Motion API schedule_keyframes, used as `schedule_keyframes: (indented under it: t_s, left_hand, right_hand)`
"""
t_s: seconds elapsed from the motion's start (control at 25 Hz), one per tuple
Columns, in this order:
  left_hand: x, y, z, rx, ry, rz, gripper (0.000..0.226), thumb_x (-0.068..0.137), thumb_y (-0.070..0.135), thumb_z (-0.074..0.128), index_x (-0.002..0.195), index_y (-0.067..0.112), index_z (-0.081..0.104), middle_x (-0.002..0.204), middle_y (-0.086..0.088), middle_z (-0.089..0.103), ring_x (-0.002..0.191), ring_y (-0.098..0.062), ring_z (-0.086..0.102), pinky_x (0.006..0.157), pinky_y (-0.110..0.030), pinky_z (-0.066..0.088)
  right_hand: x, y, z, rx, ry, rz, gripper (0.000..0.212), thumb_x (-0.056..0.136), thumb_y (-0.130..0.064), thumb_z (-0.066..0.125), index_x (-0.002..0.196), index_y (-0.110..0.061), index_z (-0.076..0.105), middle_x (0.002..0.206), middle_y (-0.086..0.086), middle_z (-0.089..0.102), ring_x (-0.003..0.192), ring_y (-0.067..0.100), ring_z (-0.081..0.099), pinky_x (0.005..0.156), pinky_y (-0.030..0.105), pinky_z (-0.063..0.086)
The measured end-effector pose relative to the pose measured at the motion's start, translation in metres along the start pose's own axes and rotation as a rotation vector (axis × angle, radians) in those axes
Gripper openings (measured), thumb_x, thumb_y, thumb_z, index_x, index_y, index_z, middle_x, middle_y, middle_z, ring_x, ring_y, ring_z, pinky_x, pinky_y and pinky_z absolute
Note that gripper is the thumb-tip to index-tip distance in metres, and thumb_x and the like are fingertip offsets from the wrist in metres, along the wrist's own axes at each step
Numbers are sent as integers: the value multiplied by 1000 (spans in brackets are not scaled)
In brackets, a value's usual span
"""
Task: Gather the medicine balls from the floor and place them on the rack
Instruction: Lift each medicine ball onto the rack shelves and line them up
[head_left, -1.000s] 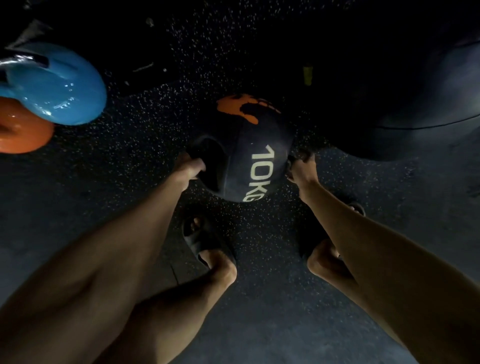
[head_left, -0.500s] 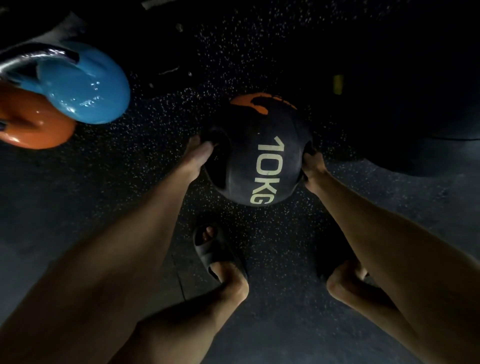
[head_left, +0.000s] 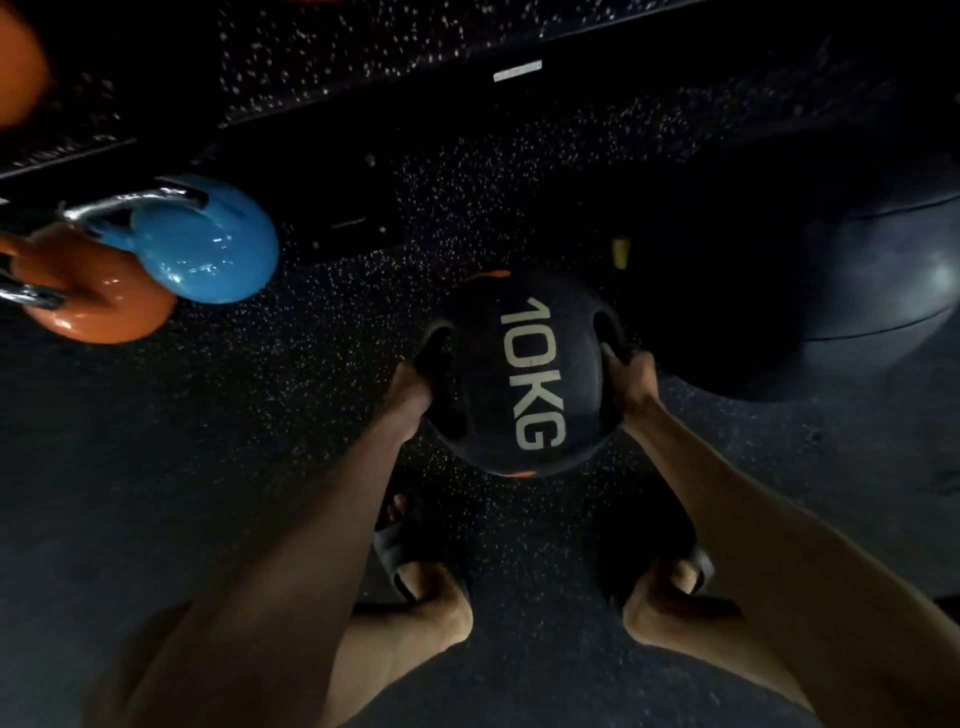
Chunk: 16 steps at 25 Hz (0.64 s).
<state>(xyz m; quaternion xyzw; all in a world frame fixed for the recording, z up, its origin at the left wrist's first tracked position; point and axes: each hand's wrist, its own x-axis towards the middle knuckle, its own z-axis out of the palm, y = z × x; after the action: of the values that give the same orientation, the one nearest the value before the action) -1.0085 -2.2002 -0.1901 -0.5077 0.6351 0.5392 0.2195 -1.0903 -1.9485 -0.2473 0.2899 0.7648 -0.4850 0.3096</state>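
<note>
Head view shows my 2 hands, left hand (head_left: 410, 395) and right hand (head_left: 631, 379), each gripping a side handle of 1 black 10KG medicine ball (head_left: 524, 374), with 1 blue kettlebell (head_left: 208, 244) and 1 orange kettlebell (head_left: 98, 296) touching each other on my left.

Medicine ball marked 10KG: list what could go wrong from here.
1. The medicine ball is held only by the left hand and right hand in its side grips, just ahead of open sandals; a slip could land it on bare toes.
2. The blue kettlebell and the large exercise ball lie close on either side; a careless step could catch one.
</note>
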Motion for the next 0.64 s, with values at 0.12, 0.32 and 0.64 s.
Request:
schedule_keyframes:
  t_s: [0.12,0.32,0.64]
  left_hand:
    - [-27,12,-3,-16,1,95,27,102,26,51,87,10,66,94,-9,70,92,-29,65,88,-46,55]
    - [-140,87,-38,-43,104,171,30,104,25,47,76,20,59,86,-6,63,84,-22,58,74,-39,49]
    - [-417,264,-116,-121,85,449,29,103,24,49,77,18,61,76,0,62,72,-12,56,52,-13,44]
  right_hand:
    - [-21,-26,-21,9,10,-54,29,97,-26,60,106,0,67,93,15,69,80,23,63,65,37,50]
    - [-109,-115,-72,-24,-14,-166,28,95,-26,62,106,-1,66,89,14,65,78,24,60,62,34,44]
    - [-345,-323,-218,3,73,-388,31,96,-25,59,96,5,66,85,14,62,79,22,57,64,32,42]
